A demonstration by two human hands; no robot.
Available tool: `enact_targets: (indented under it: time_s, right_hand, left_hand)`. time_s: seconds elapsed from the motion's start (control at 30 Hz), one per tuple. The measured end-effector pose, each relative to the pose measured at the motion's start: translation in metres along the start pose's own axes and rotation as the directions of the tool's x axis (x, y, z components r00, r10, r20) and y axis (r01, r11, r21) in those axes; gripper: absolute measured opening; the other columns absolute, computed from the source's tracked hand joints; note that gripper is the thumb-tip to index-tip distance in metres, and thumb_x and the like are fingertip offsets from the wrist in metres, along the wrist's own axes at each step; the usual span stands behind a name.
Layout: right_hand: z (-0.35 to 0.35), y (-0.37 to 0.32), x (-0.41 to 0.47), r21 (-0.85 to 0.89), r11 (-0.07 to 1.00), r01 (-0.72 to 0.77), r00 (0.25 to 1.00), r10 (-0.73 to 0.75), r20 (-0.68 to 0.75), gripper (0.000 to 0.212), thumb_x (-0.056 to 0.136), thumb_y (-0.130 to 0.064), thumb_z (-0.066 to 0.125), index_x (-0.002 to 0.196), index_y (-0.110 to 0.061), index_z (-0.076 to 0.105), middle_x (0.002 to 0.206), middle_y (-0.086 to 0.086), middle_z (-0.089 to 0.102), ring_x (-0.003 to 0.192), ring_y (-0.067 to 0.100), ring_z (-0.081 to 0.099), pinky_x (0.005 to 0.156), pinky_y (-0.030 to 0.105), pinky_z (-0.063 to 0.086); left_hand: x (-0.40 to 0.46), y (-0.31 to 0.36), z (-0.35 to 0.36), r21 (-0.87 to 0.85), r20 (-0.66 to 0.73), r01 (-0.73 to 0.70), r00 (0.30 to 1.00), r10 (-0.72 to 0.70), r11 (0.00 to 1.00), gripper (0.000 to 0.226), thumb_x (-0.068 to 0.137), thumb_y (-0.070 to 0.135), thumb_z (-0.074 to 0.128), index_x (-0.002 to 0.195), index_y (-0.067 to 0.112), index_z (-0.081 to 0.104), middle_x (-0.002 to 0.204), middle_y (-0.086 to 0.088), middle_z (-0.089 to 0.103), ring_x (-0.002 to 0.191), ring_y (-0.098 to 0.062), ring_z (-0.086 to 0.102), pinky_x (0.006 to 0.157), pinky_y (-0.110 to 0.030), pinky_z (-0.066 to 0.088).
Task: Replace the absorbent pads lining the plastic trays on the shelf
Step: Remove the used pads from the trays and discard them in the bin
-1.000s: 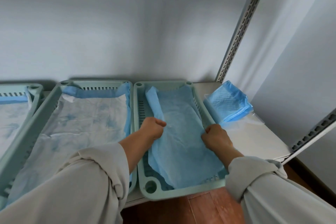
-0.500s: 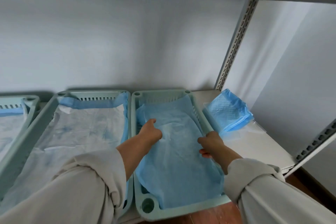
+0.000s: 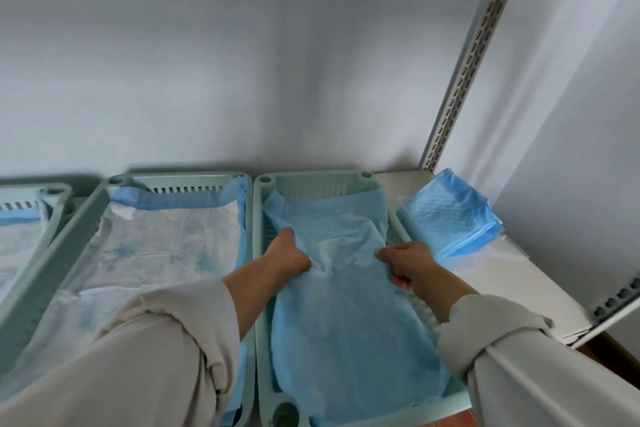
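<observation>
Hands work inside the right tray (image 3: 258, 253) on the shelf (image 3: 512, 288): the left hand (image 3: 287, 256) grips the left edge of the blue pad (image 3: 346, 305) lying in it, and the right hand (image 3: 408, 263) pinches the pad's right edge. The middle tray (image 3: 86, 215) beside it holds a white-faced pad (image 3: 156, 246). A pack of folded pads (image 3: 446, 211) lies right of the right tray.

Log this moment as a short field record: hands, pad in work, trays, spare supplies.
left hand: grips the left edge of the blue pad
right hand: grips the pad's right edge
pad state: rumpled, lying in the right tray, not yet flat
middle tray: lined with a whitish pad, blue border turned up at the back
far-left tray: partly in view, lined
spare pads: folded blue stack on the shelf, right of the trays
</observation>
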State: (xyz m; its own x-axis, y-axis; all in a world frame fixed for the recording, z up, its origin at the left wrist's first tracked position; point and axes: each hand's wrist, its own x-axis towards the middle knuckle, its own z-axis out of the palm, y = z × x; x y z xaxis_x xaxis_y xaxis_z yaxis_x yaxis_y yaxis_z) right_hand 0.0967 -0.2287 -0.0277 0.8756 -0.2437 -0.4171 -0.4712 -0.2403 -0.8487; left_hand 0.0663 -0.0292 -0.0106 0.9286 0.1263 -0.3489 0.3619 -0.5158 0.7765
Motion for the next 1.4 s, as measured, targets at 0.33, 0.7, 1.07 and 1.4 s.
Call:
enact_targets:
  time_s: [0.33, 0.7, 1.07, 1.4]
  right_hand:
    - [-0.017, -0.013, -0.028, 0.393, 0.905, -0.162, 0.974, 0.082, 0.213, 0.042, 0.085, -0.045, 0.065, 0.1, -0.007, 0.057, 0.075, 0.009, 0.064, 0.043, 0.013, 0.063, 0.047, 0.026, 0.057]
    - [-0.027, -0.028, -0.064, 0.556, 0.83, -0.049, 0.987, -0.043, 0.152, 0.013, 0.086, -0.016, 0.068, 0.092, -0.01, 0.059, 0.061, 0.006, 0.057, 0.034, 0.008, 0.054, 0.048, 0.029, 0.058]
    - [-0.043, -0.043, -0.085, 0.536, 0.842, -0.061, 0.979, -0.053, 0.196, 0.031, 0.083, -0.024, 0.07, 0.108, -0.015, 0.053, 0.079, 0.005, 0.059, 0.041, 0.012, 0.061, 0.045, 0.026, 0.055]
    - [-0.042, -0.047, -0.09, 0.476, 0.878, -0.054, 0.987, -0.025, 0.157, 0.019, 0.084, -0.02, 0.068, 0.081, -0.012, 0.051, 0.058, 0.002, 0.04, 0.03, 0.006, 0.037, 0.042, 0.022, 0.052]
  left_hand:
    - [-0.009, 0.013, -0.014, -0.129, -0.066, -0.062, 0.996, 0.054, 0.99, 0.073, 0.091, 0.02, 0.06, 0.15, 0.013, 0.018, 0.15, -0.011, 0.03, 0.134, -0.029, 0.036, 0.106, -0.036, 0.034]
    - [-0.035, 0.029, -0.03, -0.014, -0.172, -0.21, 0.964, 0.204, 0.978, 0.059, 0.094, 0.007, 0.048, 0.148, 0.017, 0.026, 0.149, -0.009, 0.036, 0.132, -0.026, 0.04, 0.099, -0.027, 0.036]
    - [-0.055, 0.026, -0.057, 0.371, -0.169, -0.124, 0.965, 0.199, 0.92, 0.072, 0.076, 0.041, 0.07, 0.14, 0.022, 0.043, 0.136, -0.003, 0.053, 0.123, -0.025, 0.053, 0.102, -0.036, 0.044]
    - [-0.06, 0.008, -0.046, -0.205, 0.186, 0.33, 0.937, -0.295, 0.921, 0.039, 0.083, 0.038, 0.07, 0.071, 0.012, 0.043, 0.041, 0.0, 0.028, 0.036, -0.009, 0.021, 0.041, -0.02, 0.021]
